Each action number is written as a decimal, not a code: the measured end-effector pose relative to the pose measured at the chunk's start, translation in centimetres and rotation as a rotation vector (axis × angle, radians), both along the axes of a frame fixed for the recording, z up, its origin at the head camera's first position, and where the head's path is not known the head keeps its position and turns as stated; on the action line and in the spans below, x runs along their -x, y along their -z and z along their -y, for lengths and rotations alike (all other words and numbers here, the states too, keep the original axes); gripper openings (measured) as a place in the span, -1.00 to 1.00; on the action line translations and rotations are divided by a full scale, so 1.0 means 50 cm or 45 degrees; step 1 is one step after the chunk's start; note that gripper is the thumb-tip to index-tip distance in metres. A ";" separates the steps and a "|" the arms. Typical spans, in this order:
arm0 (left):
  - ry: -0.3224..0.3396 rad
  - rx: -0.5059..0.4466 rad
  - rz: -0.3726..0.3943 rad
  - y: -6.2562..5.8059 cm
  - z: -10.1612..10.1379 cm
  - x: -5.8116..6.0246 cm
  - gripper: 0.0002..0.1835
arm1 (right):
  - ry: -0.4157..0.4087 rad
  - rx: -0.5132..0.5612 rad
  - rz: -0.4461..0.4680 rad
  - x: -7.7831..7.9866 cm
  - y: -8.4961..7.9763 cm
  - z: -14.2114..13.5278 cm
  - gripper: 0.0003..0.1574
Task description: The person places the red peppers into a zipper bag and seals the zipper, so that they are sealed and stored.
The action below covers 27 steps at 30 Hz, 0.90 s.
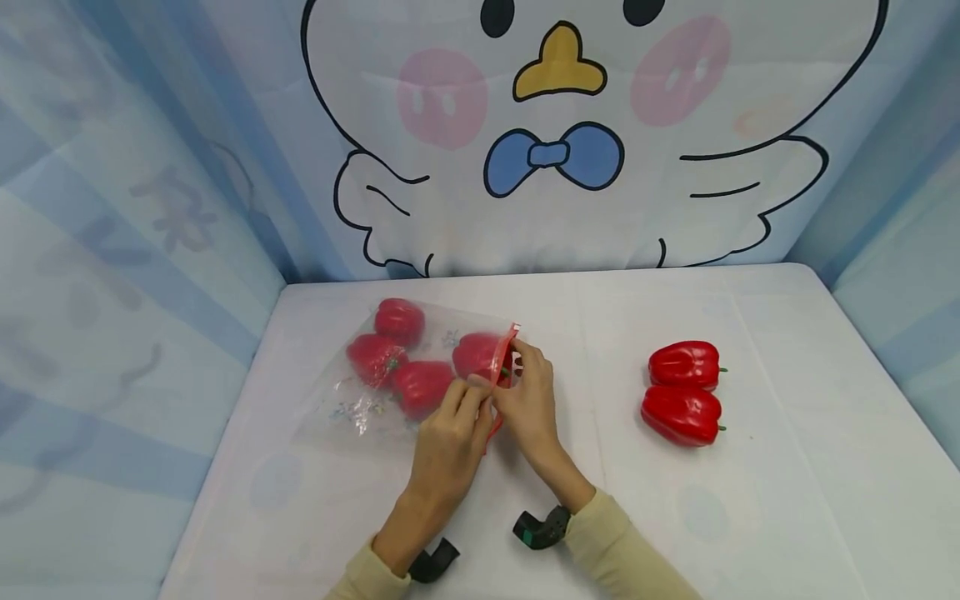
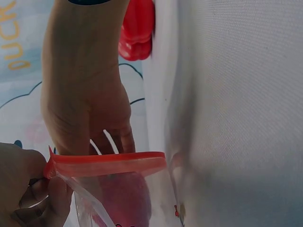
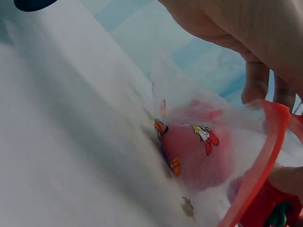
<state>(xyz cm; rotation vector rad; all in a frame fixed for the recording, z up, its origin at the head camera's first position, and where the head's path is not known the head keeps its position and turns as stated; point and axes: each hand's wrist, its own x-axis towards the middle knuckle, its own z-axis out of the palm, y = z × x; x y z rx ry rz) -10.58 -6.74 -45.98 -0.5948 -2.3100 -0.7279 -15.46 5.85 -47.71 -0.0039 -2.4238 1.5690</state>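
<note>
Pale blue fabric (image 1: 142, 250) hangs around the workspace, and on my head view a white cartoon figure with a blue bow tie (image 1: 553, 156) fills the backdrop behind a white-covered table (image 1: 600, 321). I see a clear plastic bag (image 1: 333, 417) lying on the left part of that table, with three red peppers (image 1: 422, 388) well inside it and a fourth pepper (image 1: 474, 354) just within the mouth, its green stem (image 3: 279, 213) facing out. Through the left wrist feed I watch the left hand (image 1: 448, 433) pinching a corner of the red strip (image 2: 111, 164) that edges the bag. The right hand (image 1: 528, 404) is at the same edge, its fingers touching the strip beside the fourth pepper; I cannot tell whether it pinches the plastic or presses the pepper. Little printed figures (image 3: 204, 136) show on the film in my right wrist picture. Well apart, on the right side of the table, two loose peppers (image 1: 681, 415) lie side by side, stems pointing right. Beige sleeves (image 1: 626, 542) cover both forearms, and a black wrist camera (image 1: 542, 529) sits by the right cuff.
</note>
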 end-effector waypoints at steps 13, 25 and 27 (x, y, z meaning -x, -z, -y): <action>0.015 0.005 -0.036 0.000 0.004 0.003 -0.81 | -0.037 0.172 0.080 0.019 0.014 0.033 -0.19; 0.019 0.026 -0.072 0.003 0.009 0.002 -0.83 | -0.105 0.343 0.085 0.055 0.029 0.065 -0.40; 0.020 0.021 -0.082 0.005 0.007 0.001 -0.84 | -0.101 0.371 0.111 0.059 0.030 0.067 -0.41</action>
